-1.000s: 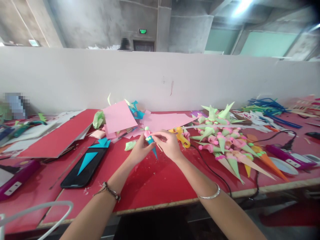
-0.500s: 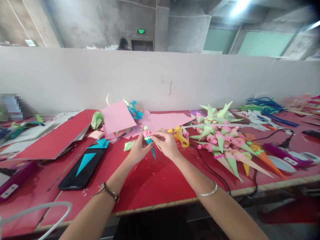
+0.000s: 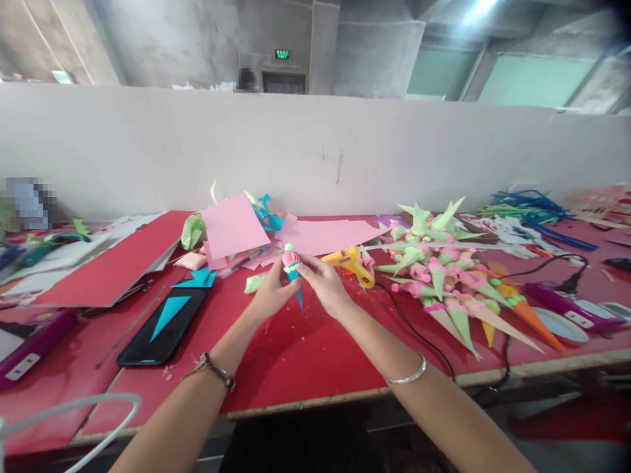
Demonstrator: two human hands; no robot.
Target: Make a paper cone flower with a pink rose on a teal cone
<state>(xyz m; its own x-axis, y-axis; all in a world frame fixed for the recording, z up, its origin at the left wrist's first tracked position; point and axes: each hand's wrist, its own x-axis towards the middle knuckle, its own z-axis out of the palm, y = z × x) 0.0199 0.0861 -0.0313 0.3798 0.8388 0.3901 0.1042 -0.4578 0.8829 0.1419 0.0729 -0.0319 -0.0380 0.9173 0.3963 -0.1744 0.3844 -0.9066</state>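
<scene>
A small paper ice cream cone (image 3: 294, 279) points tip-down between my hands, above the red table. It has a blue cone, a pale green frill, a pink swirl and a light green ball on top. My left hand (image 3: 272, 289) pinches it from the left side. From the right, the fingers of my right hand (image 3: 325, 282) close on its upper part near the frill. Just behind my right hand lies a yellow glue gun (image 3: 352, 264). A crumpled pale green piece (image 3: 254, 283) rests beside my left hand.
Finished paper cones (image 3: 444, 276) are heaped on the right. A black phone (image 3: 142, 351) with blue paper pieces (image 3: 170, 315) lies left. Pink sheets (image 3: 234, 226) sit at the back, below a white partition (image 3: 276, 151). Purple power strips (image 3: 566, 305) and a black cable (image 3: 419, 335) flank the workspace.
My right hand's fingers have shifted from the frill's front to the cone's right side, so more of the pink swirl and frill shows. The view has tilted slightly.
</scene>
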